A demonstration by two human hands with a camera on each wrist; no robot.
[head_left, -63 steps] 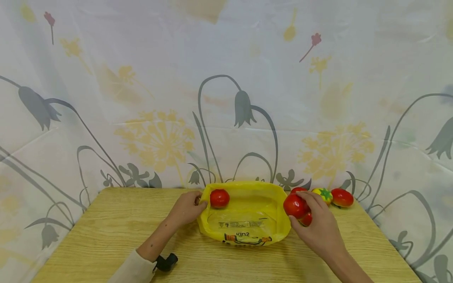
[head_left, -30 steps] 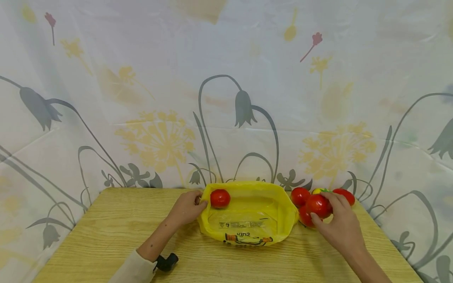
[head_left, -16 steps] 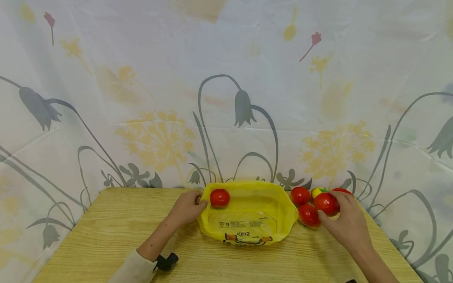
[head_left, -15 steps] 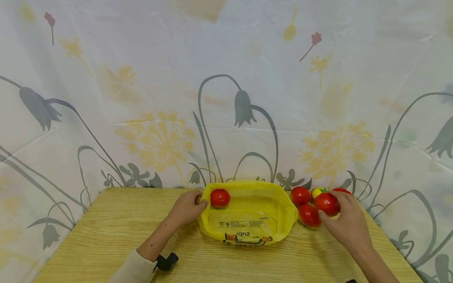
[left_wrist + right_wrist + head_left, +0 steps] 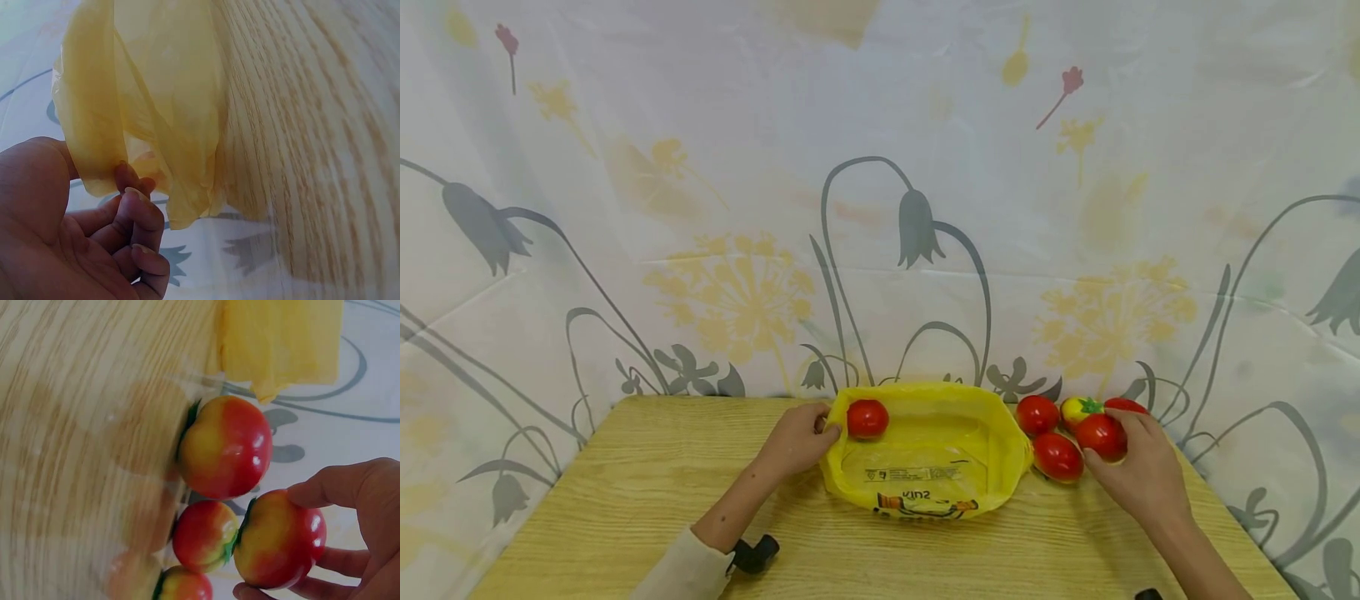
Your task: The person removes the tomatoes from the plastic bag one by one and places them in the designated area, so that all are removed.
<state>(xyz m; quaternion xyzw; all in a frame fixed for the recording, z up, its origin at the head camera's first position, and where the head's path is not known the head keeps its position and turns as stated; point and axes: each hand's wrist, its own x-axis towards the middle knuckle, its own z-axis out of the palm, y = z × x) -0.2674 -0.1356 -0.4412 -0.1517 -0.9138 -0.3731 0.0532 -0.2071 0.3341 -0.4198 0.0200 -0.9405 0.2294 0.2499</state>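
My left hand (image 5: 797, 440) pinches the left rim of an open yellow plastic bag (image 5: 1000, 454) in the head view; the left wrist view shows the thin bag film (image 5: 94, 125) between thumb and fingers. One red tomato (image 5: 867, 419) lies inside the bag at its left end. Right of the bag, my right hand (image 5: 1142, 475) grips a glossy toy-like tomato (image 5: 1101, 436) by its sides. In the right wrist view, thumb and fingertips curve round that red-and-yellow tomato (image 5: 280, 539), whose green leaves touch or nearly touch a smaller-looking one (image 5: 205, 536).
Around the held tomato stand a front tomato (image 5: 1058, 457), one at the bag's back corner (image 5: 1037, 415), a yellow one with green leaves (image 5: 1081, 409) and a partly hidden red one (image 5: 1124, 405). The wooden table (image 5: 685, 467) meets a flowered curtain (image 5: 880, 208) behind.
My right hand has carried its tomato rightward from beside the bag's rim and lowered it among the others. The bag's right corner now sticks out more. My left hand stays put.
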